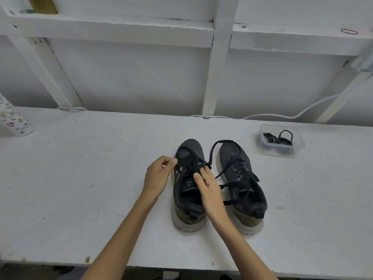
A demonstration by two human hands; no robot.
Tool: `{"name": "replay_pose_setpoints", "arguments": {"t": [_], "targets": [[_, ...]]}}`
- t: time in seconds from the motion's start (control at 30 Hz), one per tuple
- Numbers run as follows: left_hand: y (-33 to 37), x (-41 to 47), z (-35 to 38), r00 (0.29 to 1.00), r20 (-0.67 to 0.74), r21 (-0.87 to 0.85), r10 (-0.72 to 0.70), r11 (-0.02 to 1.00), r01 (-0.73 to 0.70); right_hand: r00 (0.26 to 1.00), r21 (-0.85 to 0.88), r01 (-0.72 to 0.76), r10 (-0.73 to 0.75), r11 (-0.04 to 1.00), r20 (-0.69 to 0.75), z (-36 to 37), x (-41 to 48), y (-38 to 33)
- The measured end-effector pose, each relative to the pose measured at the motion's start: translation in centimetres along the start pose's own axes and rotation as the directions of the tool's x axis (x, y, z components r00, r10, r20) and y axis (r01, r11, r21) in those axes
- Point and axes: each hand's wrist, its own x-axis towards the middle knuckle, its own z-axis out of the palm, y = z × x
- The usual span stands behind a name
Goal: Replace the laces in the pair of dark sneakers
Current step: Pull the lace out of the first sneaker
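From the head view, the pair of dark sneakers stood side by side on the white tabletop (pixel 80 168), toes pointing away from the person. The left hand (pixel 159 174) sat against the outer side of the left sneaker (pixel 188 199), its grip curled with the thumb meeting the fingertips beside the black laces (pixel 191 164); whether a lace was pinched there could not be told. The right hand (pixel 210 188) lay over that sneaker's tongue, its grip relaxed, straight fingers resting on the laces. The right sneaker (pixel 242 164) stood just beside, its loose lace (pixel 214 148) looping past the toe. A clear container (pixel 282 152) of black bands stood further right.
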Motion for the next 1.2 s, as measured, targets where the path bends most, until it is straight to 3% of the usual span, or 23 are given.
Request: {"name": "replay_pose_setpoints", "arguments": {"t": [0.1,0.2,0.27,0.4,0.53,0.7,0.77,0.87,0.93,1.0,1.07,1.2], "targets": [[0.2,-0.5,-0.1,1.000,-0.001,0.006,-0.025,1.000,0.025,0.998,0.025,0.060,-0.060,0.998,-0.011,-0.2,0.0,0.0],[0.5,-2.0,0.0,0.990,0.132,-0.045,-0.052,0.997,0.059,0.996,0.065,0.086,-0.086,0.994,-0.001,-0.3,0.1,-0.1],[0.2,-2.4,0.2,0.983,0.182,-0.040,0.011,0.999,-0.003,0.997,0.084,0.080,-0.080,0.993,-0.005,-0.3,0.1,-0.3],[0.6,-0.9,-0.4,0.998,0.045,-0.004,0.034,0.999,-0.034,0.998,0.057,0.063,-0.062,0.996,-0.018,0.0,0.2,0.2],[1.6,0.3,-1.6,0.989,-0.120,-0.202,-0.083,0.978,0.058,0.999,0.069,0.037,-0.036,0.997,-0.023,0.0,-0.1,-0.2],[1.2,-1.6,-0.7,0.977,0.179,-0.085,-0.119,0.987,0.136,0.995,0.073,0.101,-0.100,0.992,-0.015,-0.4,-0.2,-0.4],[1.0,-1.8,-0.5,0.975,0.208,-0.057,-0.081,0.994,0.095,0.995,0.084,0.097,-0.096,0.992,-0.012,-0.4,-0.2,-0.5],[1.6,-0.7,-1.3,0.997,0.049,-0.108,-0.065,0.992,0.070,0.998,0.093,0.067,-0.068,0.993,0.006,-0.4,-0.2,-0.5],[2.2,0.4,-2.4,0.983,-0.142,-0.238,-0.113,0.968,0.077,0.998,0.093,0.056,-0.058,0.994,0.016,-0.4,-0.3,-0.4],[2.4,0.7,-3.2,0.967,-0.214,-0.302,-0.137,0.951,0.068,0.999,0.087,0.050,-0.051,0.995,0.012,-0.4,-0.2,-0.3],[2.5,0.2,-2.9,0.982,-0.125,-0.265,-0.140,0.959,0.103,0.998,0.111,0.059,-0.060,0.992,0.004,-0.4,-0.2,-0.3],[1.5,-2.1,-1.2,0.969,0.201,-0.100,-0.142,0.981,0.165,0.995,0.119,0.098,-0.095,0.988,-0.028,0.0,-0.2,-0.7]]}}
